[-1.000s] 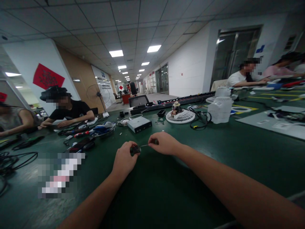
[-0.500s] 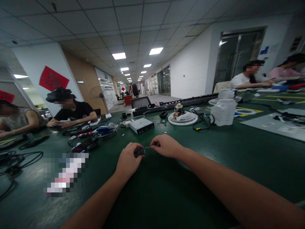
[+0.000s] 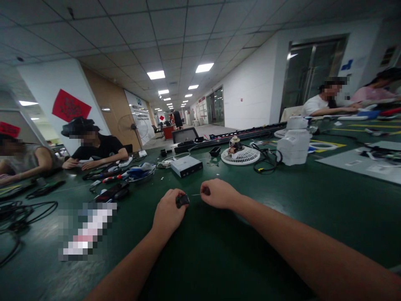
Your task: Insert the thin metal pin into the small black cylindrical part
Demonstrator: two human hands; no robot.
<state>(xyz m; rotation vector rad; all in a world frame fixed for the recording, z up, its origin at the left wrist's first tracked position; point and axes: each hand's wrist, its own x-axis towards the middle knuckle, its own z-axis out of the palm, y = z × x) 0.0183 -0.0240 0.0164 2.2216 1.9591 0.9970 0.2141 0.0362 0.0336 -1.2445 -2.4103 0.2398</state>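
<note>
My left hand is closed round a small black box-shaped part, held between thumb and fingers just above the green table. Opposite it, my right hand grips a small screwdriver. Its thin metal shaft points left at the black part, with a short gap between tip and part. Most of its dark handle is hidden inside my fingers. What the face of the black part looks like is too small to make out.
A silver disc drive lies beyond my hands. Behind it to the right are a white fan grille with motor, black cables and a white housing. Tools and cables crowd the left, where a person in black sits.
My right hand has moved slightly right, drawing the screwdriver tip away from the black part. The left hand has turned the part a little.
</note>
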